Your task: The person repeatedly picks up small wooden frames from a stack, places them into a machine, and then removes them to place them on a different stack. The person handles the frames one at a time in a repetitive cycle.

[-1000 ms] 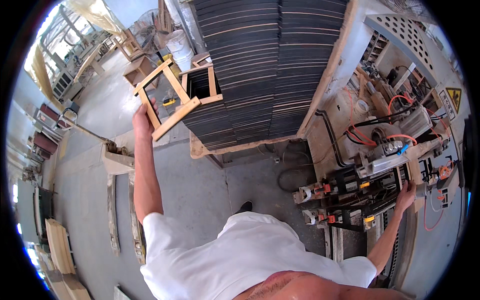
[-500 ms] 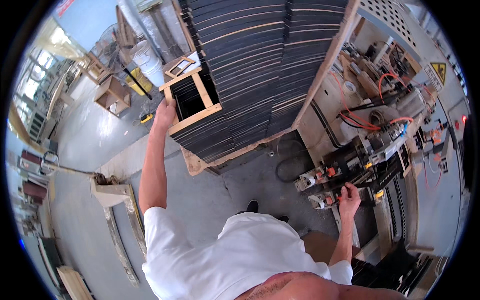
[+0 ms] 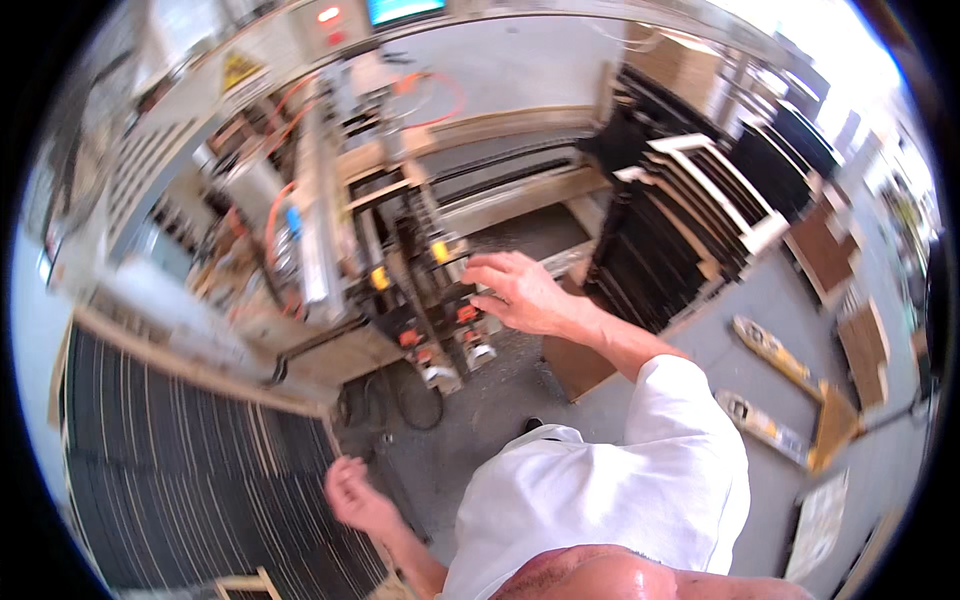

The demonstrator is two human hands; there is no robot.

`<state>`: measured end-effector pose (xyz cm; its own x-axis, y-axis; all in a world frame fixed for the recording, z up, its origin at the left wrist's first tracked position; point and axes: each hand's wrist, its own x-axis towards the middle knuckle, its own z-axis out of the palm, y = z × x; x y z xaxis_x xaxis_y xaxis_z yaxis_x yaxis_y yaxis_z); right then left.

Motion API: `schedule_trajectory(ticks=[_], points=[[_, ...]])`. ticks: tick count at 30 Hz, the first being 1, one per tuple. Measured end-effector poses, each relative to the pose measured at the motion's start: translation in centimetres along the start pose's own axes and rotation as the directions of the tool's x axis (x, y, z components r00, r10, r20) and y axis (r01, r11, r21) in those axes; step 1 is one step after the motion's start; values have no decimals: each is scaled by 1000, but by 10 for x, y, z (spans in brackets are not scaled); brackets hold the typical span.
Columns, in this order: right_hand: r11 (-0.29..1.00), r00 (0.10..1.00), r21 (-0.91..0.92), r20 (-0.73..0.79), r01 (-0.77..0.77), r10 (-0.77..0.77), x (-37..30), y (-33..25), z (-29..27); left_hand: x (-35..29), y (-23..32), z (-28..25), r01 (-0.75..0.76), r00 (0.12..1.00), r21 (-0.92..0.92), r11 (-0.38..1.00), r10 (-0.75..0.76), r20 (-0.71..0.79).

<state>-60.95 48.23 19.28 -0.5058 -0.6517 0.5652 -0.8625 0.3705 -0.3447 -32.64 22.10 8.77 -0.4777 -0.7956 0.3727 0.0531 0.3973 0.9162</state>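
My right hand [image 3: 520, 292] is over the near end of a machine [image 3: 400, 270] with two rails, yellow and orange parts and hoses. Its thumb and fingers are apart, and nothing shows between them. A light wooden crosspiece [image 3: 380, 195] lies across the rails farther in. Lower left, my left hand [image 3: 362, 497] is beside a big stack of dark, wood-edged frames [image 3: 190, 450]. It is slightly blurred, fingers loosely bent and apart, holding nothing visible. Part of a pale wooden frame [image 3: 248, 583] shows on that stack at the lower edge.
A second stack of dark and pale frames [image 3: 690, 220] stands right of the machine. Beyond it, a yellow pallet jack [image 3: 790, 400] is on the grey floor with brown boards [image 3: 860, 350] nearby. A lit screen [image 3: 405, 10] is at the top. A hose [image 3: 415, 400] loops below the machine.
The view has swung right, bringing the machine to the middle. My left hand has let go of the wooden frame on the stack. My right hand stays at the machine, fingers more spread.
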Motion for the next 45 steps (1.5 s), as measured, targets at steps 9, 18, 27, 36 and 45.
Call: schedule_trajectory(ticks=[9, 18, 27, 36, 45], points=[[468, 805, -668, -376, -579, 459, -97, 34, -232, -23, -73, 185, 587, 634, -71, 806, -404, 660], [529, 703, -492, -289, -691, 650, -128, 72, -273, 8, -68, 282, 582, 570, -76, 810, -340, 748], [447, 511, -249, -460, -859, 726, -97, 63, -275, 98, -63, 334, 542, 712, -230, 808, -296, 637], [735, 863, -461, -350, -497, 364, -27, -28, -190, 227, -103, 451, 606, 763, -282, 744, -443, 471], [887, 885, -57, -121, -459, 450, -3, 23, -53, 335, -171, 559, 771, 594, -561, 301, -656, 465]])
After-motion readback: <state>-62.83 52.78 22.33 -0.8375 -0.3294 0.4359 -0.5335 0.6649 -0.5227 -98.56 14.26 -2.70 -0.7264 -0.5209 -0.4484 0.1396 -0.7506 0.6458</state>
